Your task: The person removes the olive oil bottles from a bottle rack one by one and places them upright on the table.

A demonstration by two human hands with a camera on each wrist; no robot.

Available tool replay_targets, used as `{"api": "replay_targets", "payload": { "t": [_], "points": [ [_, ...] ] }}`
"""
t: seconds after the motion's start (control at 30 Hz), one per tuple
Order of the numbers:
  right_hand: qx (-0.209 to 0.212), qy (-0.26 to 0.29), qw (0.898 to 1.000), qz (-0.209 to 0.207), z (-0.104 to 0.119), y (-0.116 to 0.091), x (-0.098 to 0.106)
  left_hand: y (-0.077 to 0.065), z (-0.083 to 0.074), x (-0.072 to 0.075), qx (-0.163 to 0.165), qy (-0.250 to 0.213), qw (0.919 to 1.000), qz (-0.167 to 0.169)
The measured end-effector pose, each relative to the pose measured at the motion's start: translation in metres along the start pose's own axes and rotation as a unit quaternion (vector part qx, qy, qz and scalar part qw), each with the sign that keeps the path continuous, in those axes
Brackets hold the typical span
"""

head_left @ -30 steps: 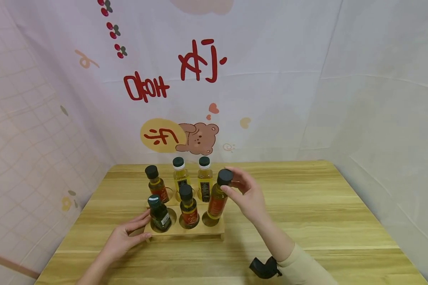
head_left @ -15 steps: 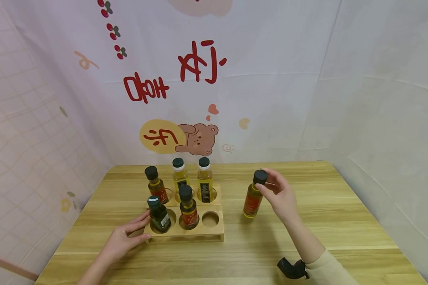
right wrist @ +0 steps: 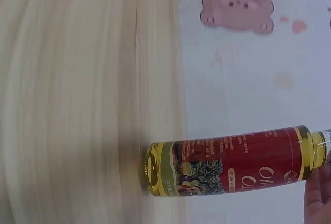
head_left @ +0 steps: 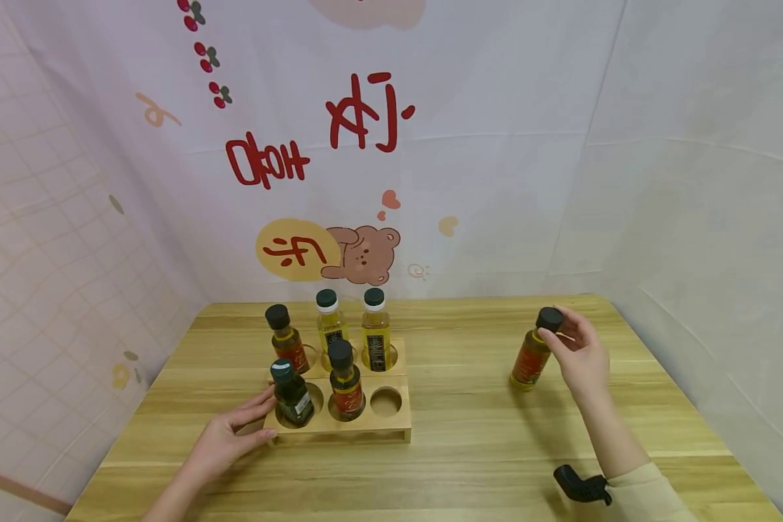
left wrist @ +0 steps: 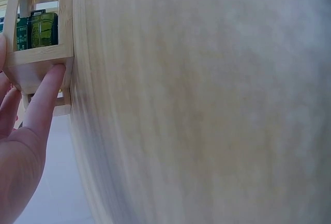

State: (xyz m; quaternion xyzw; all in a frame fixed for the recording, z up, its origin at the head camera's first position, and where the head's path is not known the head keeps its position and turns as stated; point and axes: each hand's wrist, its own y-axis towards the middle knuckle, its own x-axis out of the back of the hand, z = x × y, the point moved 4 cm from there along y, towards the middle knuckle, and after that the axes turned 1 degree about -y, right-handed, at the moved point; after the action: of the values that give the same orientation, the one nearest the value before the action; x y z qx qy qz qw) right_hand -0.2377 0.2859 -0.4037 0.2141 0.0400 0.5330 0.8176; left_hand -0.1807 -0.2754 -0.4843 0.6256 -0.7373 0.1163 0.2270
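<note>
In the head view, my right hand (head_left: 583, 355) holds an olive oil bottle (head_left: 530, 359) by its neck, just below the black cap. The bottle leans slightly, and its red label faces the right wrist camera. Its base is close to the tabletop; whether they touch, I cannot tell. My left hand (head_left: 225, 435) rests with extended fingers against the left end of a two-tier wooden rack (head_left: 391, 424). Closest to that hand stands a small dark green bottle (head_left: 292, 395) in the front row. Beside it is another red-labelled bottle (head_left: 347, 391), and the front-right hole (head_left: 386, 402) is bare.
On the back tier stand a red-labelled bottle (head_left: 288, 344) and two yellow-labelled oil bottles (head_left: 331, 330), (head_left: 375, 337). Behind the wooden table (head_left: 470, 435) hangs a printed white curtain (head_left: 509, 181). A black device (head_left: 581, 484) sits at my right wrist.
The red-labelled olive oil bottle has come out of the front-right hole and travelled right across the table in my right hand. My left hand and the rack stay in place.
</note>
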Motion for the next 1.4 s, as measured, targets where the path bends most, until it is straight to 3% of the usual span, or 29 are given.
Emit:
{"api": "replay_targets", "payload": {
  "t": [0.2,0.43,1.13,1.4],
  "points": [
    [-0.025,-0.029,0.998,-0.040,-0.011,0.011,0.021,0.000,0.000,0.000,-0.008,-0.002,1.0000,0.000],
    [-0.057,-0.049,0.996,-0.049,-0.015,0.019,0.034,0.000,-0.001,0.000,-0.011,0.006,0.9999,-0.002],
    [-0.064,-0.061,0.994,-0.056,-0.016,0.020,0.038,0.000,-0.001,0.000,-0.010,-0.005,0.9999,0.002],
    [-0.043,-0.062,0.996,-0.051,-0.018,0.019,0.039,-0.001,-0.002,0.000,0.000,-0.003,1.0000,0.002]
  ]
}}
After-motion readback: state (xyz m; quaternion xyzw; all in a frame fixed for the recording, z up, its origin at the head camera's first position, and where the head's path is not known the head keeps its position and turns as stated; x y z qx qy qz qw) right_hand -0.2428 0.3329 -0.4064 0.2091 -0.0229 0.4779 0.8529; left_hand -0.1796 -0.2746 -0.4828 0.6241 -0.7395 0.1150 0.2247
